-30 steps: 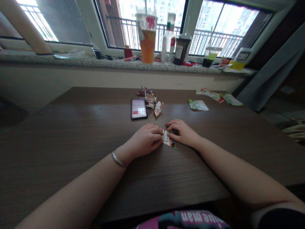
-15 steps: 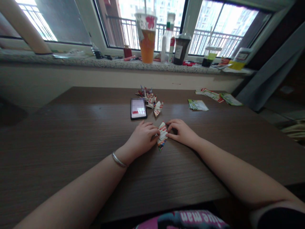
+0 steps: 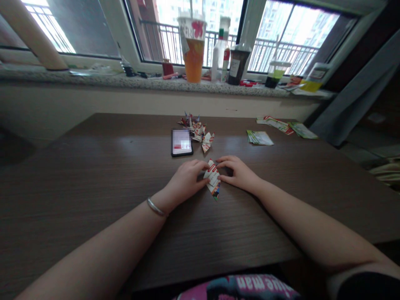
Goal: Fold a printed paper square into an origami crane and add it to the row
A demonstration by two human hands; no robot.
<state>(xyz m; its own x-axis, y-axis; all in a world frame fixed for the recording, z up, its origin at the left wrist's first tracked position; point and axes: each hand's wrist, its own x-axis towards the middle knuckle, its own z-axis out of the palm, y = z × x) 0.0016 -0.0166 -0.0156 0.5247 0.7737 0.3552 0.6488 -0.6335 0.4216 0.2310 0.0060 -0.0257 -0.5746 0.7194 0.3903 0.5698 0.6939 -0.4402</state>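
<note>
A folded paper diamond (image 3: pixel 213 178), white with red print and a dark coloured lower tip, is between my hands above the dark wooden table (image 3: pixel 93 166). My left hand (image 3: pixel 186 175) pinches its left edge, thumb below and fingers above. From the other side, my right hand (image 3: pixel 239 172) has thumb and fingertips curled at the right edge, seemingly touching it. Just beyond lie several folded paper pieces (image 3: pixel 206 142) in a cluster, the nearest with red stripes. Left of that cluster rests a phone (image 3: pixel 181 142) with a lit, blurred screen.
Stacked green and white paper slips (image 3: pixel 260 138) lie at the right, with more paper slips (image 3: pixel 278 124) behind. On the stone windowsill (image 3: pixel 150 83) stand a tall orange drink cup (image 3: pixel 193 54), a clear bottle (image 3: pixel 218 58), a dark cup (image 3: pixel 238 64) and other small items.
The paper diamond has turned slightly, its lower tip swinging right and more of its left side showing. My left fingers have shifted along its edge; my right hand has barely moved.
</note>
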